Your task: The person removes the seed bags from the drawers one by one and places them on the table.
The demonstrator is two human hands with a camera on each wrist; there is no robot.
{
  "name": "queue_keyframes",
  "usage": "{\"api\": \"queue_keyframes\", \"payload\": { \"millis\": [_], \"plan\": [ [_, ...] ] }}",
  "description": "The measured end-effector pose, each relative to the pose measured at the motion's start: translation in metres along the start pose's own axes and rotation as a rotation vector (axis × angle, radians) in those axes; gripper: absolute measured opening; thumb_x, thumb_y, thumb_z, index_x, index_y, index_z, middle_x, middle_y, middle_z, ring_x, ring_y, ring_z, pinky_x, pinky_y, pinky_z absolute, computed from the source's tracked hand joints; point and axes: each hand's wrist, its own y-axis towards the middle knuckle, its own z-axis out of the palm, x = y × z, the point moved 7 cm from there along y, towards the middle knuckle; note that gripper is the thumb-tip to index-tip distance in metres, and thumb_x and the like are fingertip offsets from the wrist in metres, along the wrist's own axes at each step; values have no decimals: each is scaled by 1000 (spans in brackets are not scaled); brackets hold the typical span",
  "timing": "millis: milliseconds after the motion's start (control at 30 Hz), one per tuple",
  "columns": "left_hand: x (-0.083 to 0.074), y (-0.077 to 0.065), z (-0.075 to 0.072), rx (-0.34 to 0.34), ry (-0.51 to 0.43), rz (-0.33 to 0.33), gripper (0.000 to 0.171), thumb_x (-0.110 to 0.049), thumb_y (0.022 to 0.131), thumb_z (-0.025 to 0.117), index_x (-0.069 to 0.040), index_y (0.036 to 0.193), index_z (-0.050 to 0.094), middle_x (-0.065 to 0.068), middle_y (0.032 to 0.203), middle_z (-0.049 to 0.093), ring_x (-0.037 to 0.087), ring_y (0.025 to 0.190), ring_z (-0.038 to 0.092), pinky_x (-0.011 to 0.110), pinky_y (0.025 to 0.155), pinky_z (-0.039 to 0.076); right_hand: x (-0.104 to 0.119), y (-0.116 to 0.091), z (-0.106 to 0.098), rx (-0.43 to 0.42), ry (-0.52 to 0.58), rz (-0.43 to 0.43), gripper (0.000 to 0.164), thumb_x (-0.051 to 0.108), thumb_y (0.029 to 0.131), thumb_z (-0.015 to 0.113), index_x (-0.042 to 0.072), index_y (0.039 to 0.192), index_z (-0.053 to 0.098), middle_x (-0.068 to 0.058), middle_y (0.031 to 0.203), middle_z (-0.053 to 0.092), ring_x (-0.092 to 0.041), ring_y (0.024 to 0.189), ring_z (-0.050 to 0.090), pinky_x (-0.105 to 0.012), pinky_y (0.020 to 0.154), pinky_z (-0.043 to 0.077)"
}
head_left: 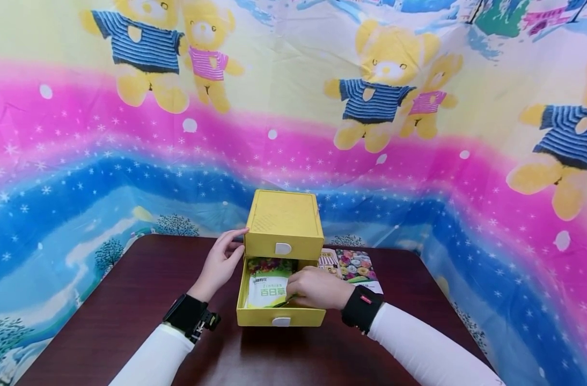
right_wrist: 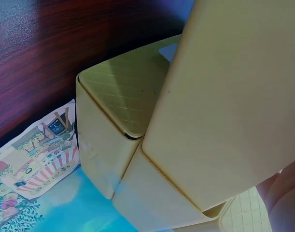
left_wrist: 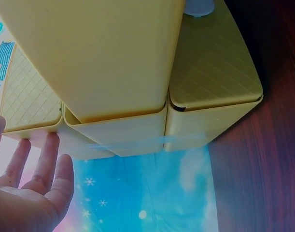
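Observation:
A yellow drawer unit (head_left: pixel 285 212) stands on the table, with one lower drawer (head_left: pixel 255 316) pulled out toward me. Inside the drawer lies a white and green packet (head_left: pixel 266 287) with flowers printed along its upper part. My right hand (head_left: pixel 317 287) reaches into this drawer, fingers curled at the packet's right edge, which they seem to pinch; the fingertips are partly hidden. My left hand (head_left: pixel 218 265) touches the unit's left side by the top drawer with extended fingers. In the left wrist view, the left fingers (left_wrist: pixel 48 159) rest against the yellow casing. The drawer walls hide the packet from both wrist views.
Flat printed packets (head_left: pixel 358 268) with flower pictures lie on the table right of the unit. The dark red-brown table (head_left: pixel 177 311) reaches back to a patterned cloth (head_left: pixel 284 145) with bears. White knobs (head_left: pixel 283 248) sit on the drawer fronts.

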Motion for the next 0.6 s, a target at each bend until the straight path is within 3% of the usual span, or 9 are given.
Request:
{"api": "queue_keyframes", "payload": {
  "millis": [167,367,467,600],
  "plan": [
    [1,-1,0,1,3,0,45,-6,105,57,-17,149,56,11,147,52,30,119,63,38,94,55,-1,-3,-3,5,66,27,5,23,95,76,21,100,76,8,104,75,-2,91,66,-13,81,52],
    [1,-1,0,3,1,-6,45,-6,105,57,-18,148,56,10,148,52,29,119,63,36,95,55,-3,-6,-3,-2,77,69,7,24,96,75,20,102,75,7,104,75,-3,88,65,-14,79,52],
    [1,0,0,-5,2,5,45,-5,104,57,-16,148,56,11,147,52,30,118,63,32,93,55,-2,-7,-7,-50,36,58,7,24,97,74,20,102,73,7,101,74,-4,83,64,-15,76,52],
    [1,0,0,-12,4,26,45,-4,104,57,-14,148,56,14,147,53,32,117,63,34,93,55,5,-9,-17,-177,-91,14,11,21,95,76,21,106,73,7,101,73,-7,82,64,-20,75,54]
  ]
}}
